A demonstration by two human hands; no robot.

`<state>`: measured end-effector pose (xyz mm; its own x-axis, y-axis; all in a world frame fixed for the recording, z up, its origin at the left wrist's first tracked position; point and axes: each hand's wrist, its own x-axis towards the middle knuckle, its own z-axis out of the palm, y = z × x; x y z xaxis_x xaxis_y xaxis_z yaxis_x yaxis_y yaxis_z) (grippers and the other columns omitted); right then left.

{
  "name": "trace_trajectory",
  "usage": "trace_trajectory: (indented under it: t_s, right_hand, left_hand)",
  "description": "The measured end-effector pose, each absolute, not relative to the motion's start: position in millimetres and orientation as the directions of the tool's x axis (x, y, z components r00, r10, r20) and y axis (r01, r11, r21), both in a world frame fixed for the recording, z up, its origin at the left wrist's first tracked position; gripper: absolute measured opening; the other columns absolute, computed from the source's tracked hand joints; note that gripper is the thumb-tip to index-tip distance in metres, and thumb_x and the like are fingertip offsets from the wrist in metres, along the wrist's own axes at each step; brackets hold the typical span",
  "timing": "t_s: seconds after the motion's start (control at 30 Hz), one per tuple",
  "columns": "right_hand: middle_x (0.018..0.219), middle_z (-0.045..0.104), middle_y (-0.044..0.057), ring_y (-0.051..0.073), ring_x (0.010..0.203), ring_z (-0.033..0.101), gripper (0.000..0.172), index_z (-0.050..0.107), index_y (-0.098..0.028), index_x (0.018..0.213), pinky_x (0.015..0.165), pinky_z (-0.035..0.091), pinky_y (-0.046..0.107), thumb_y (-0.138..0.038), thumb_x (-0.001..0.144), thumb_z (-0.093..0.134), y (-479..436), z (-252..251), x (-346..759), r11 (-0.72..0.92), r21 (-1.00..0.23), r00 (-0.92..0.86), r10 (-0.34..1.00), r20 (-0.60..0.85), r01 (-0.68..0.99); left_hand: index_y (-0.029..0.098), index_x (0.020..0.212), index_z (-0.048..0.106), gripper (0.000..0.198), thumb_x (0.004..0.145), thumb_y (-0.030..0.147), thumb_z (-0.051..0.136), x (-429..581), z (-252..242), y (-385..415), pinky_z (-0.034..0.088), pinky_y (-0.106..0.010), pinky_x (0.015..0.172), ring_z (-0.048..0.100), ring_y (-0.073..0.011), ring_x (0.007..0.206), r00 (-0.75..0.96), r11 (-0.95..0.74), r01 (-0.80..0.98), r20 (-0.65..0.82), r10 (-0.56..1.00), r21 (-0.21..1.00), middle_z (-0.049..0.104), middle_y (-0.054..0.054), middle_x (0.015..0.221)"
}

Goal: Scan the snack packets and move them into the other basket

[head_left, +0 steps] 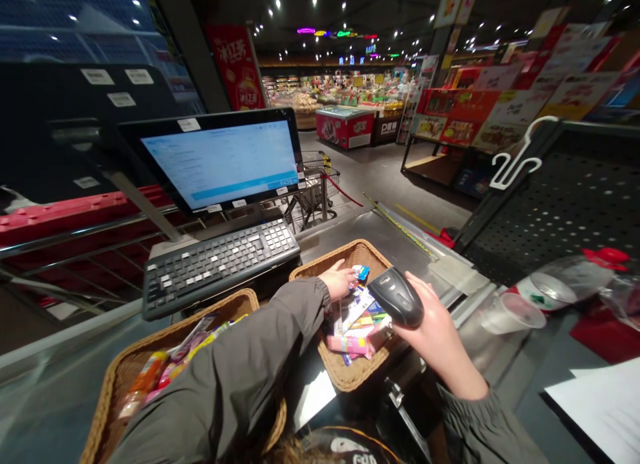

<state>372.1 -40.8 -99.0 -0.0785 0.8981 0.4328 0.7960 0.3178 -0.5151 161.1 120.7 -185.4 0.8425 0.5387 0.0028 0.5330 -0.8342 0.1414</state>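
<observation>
One scanner (397,297) in right hand (436,325), long axis pointing forward-left.

I record a rectangular brown wicker basket (366,253) on the grey metal counter (340,233), small multicoloured wrapped packets (357,311) lying inside it. I see from my remote post the curved black plastic scanner (397,299) above its right side. I log a second brown wicker basket (106,392) left of it and nearer the camera. Behind that, I find a long black plastic keyboard (220,264), then a flat black monitor (225,159). At right, I place a clear plastic cup (511,315), with white paper sheets (600,401) before it
</observation>
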Motion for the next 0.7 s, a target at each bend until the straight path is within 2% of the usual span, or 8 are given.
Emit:
trace_trajectory:
  t_s: [0.1, 0.17, 0.23, 0.33, 0.47, 0.6, 0.7]
  right_hand:
    - [0.124, 0.063, 0.015, 0.037, 0.129, 0.050, 0.047, 0.055, -0.020, 0.120, 0.110, 0.032, 0.064, -0.030, 0.075, 0.061, -42.2, -96.6, 366.5, 0.338, -0.491, -0.073, 0.874, 0.481, 0.803]
    - [0.124, 0.062, 0.015, 0.037, 0.130, 0.050, 0.046, 0.054, -0.020, 0.121, 0.110, 0.033, 0.065, -0.030, 0.077, 0.060, -43.4, -92.7, 360.1, 0.369, -0.468, -0.086, 0.849, 0.522, 0.803]
    - [0.126, 0.060, 0.017, 0.038, 0.131, 0.048, 0.048, 0.052, -0.019, 0.124, 0.110, 0.033, 0.065, -0.029, 0.078, 0.060, -45.3, -86.9, 351.7, 0.413, -0.443, -0.111, 0.818, 0.564, 0.796]
    - [0.129, 0.057, 0.018, 0.039, 0.135, 0.043, 0.051, 0.049, -0.018, 0.127, 0.110, 0.031, 0.066, -0.026, 0.078, 0.060, -49.6, -75.6, 335.6, 0.479, -0.414, -0.145, 0.771, 0.620, 0.774]
    - [0.130, 0.055, 0.017, 0.040, 0.136, 0.040, 0.052, 0.049, -0.020, 0.127, 0.111, 0.027, 0.069, -0.025, 0.076, 0.061, -57.1, -60.2, 305.9, 0.579, -0.369, -0.257, 0.728, 0.635, 0.727]
    - [0.130, 0.055, 0.017, 0.041, 0.135, 0.040, 0.046, 0.054, -0.019, 0.124, 0.109, 0.029, 0.070, -0.025, 0.078, 0.060, -64.1, -47.2, 267.4, 0.678, -0.318, -0.367, 0.664, 0.651, 0.663]
    - [0.134, 0.053, 0.017, 0.040, 0.139, 0.035, 0.046, 0.056, -0.019, 0.123, 0.111, 0.027, 0.069, -0.022, 0.078, 0.059, -68.1, -39.2, 237.3, 0.723, -0.295, -0.437, 0.637, 0.635, 0.625]
  left_hand:
    - [0.027, 0.105, 0.070, 0.028, 0.091, 0.015, 0.049, 146.0, -140.2, 107.9, 0.006, -0.049, 0.124, 0.044, -0.0184, 0.137, 0.846, -0.843, 0.526, 0.033, 0.533, 0.116, 0.067, -0.001, 0.127]
    - [0.024, 0.090, 0.072, 0.029, 0.094, 0.016, 0.045, 130.2, -105.7, 97.1, 0.001, -0.050, 0.124, 0.041, -0.0193, 0.139, 0.834, -0.837, 0.541, 0.080, 0.546, 0.079, 0.067, -0.003, 0.126]
    - [0.023, 0.082, 0.071, 0.027, 0.094, 0.018, 0.047, 110.5, -72.8, 85.6, -0.002, -0.055, 0.122, 0.037, -0.0218, 0.141, 0.806, -0.821, 0.570, 0.212, 0.553, -0.025, 0.065, -0.003, 0.128]
    - [0.022, 0.081, 0.069, 0.023, 0.094, 0.022, 0.050, 76.5, -34.5, 66.7, 0.000, -0.061, 0.120, 0.036, -0.0257, 0.142, 0.660, -0.698, 0.712, 0.412, 0.628, -0.077, 0.061, -0.005, 0.133]
    - [0.021, 0.082, 0.066, 0.022, 0.095, 0.025, 0.048, 30.4, -5.3, 36.1, 0.007, -0.059, 0.120, 0.034, -0.0251, 0.142, 0.425, -0.525, 0.850, 0.636, 0.644, -0.036, 0.060, -0.005, 0.134]
    - [0.021, 0.081, 0.064, 0.018, 0.092, 0.023, 0.051, -8.5, 11.5, -1.3, 0.009, -0.059, 0.119, 0.034, -0.0273, 0.142, 0.263, -0.401, 0.916, 0.716, 0.647, 0.026, 0.059, -0.007, 0.134]
    - [0.020, 0.079, 0.062, 0.017, 0.091, 0.022, 0.051, -32.4, 17.3, -28.3, 0.010, -0.060, 0.118, 0.035, -0.0278, 0.142, 0.172, -0.331, 0.941, 0.741, 0.649, 0.071, 0.058, -0.008, 0.135]
